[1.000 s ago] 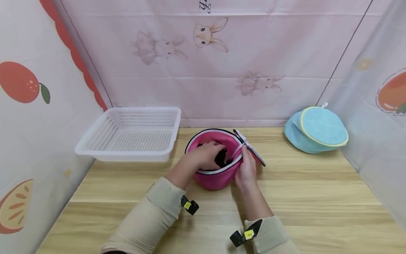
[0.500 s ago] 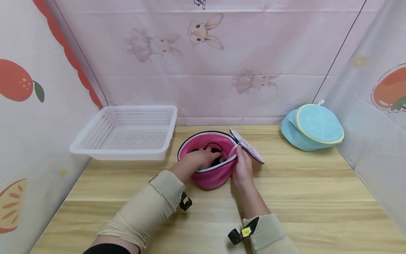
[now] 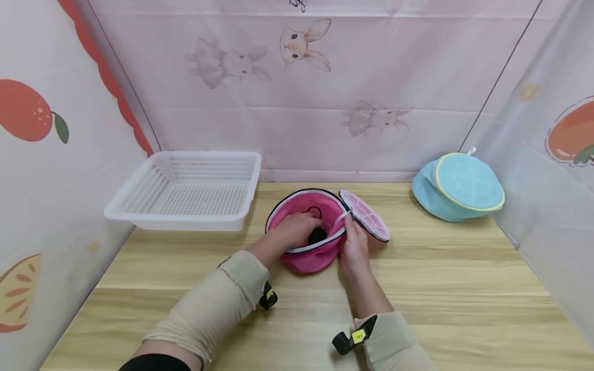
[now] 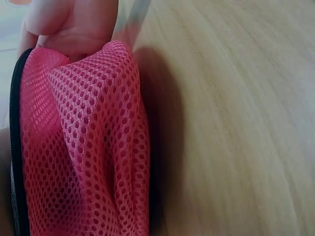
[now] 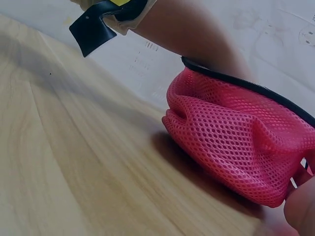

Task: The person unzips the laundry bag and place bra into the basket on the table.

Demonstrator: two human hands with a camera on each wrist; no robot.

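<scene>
A pink mesh laundry bag point(image 3: 308, 260) with a white-and-black zip rim stands on the table, its round pale-pink lid point(image 3: 365, 215) folded back to the right. Reaching over the near left rim, my left hand point(image 3: 297, 229) is down inside the bag, fingertips hidden. Beside its fingers lies a dark black item point(image 3: 317, 235) with a thin black cord loop point(image 3: 315, 211); I cannot tell whether the hand grips it. My right hand point(image 3: 356, 247) pinches the bag's right rim by the lid hinge. In the left wrist view, the right hand point(image 4: 74, 27) shows behind the mesh.
A white perforated plastic basket point(image 3: 185, 224) stands at the back left. Near the back right wall sits a light-blue mesh bag point(image 3: 468, 183) with yellow trim. Printed curtains surround the wooden table point(image 3: 464, 288) on its back and sides.
My left hand has sunk deeper into the pink bag, and the black item shows less. The lid has tipped flatter to the right while my right hand keeps its hold.
</scene>
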